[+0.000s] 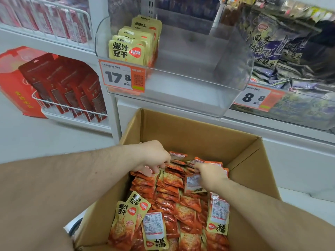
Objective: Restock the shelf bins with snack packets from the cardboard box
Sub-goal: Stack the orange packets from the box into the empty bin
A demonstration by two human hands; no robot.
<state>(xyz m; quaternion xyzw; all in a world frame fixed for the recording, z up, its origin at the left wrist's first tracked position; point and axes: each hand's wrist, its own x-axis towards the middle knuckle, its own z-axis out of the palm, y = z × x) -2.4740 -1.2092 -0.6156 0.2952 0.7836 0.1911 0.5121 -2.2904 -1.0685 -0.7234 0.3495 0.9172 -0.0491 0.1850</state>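
Observation:
An open cardboard box (190, 131) stands below the shelf, filled with several orange and yellow snack packets (174, 201). Both hands reach into its far end. My left hand (154, 156) curls its fingers down onto the upright packets at the box's left side. My right hand (210, 175) grips packets near the middle of the far row, one showing its white label side. Above, a clear plastic shelf bin (190, 84) holds a short row of the same yellow packets (132, 46) at its left; the rest of the bin holds nothing.
A price tag reading 17.8 (122, 76) hangs on the bin front. To the right is a bin of purple snack bags (282, 51) with an 8.8 tag. Red boxes (72, 87) sit in white wire baskets on the left shelves.

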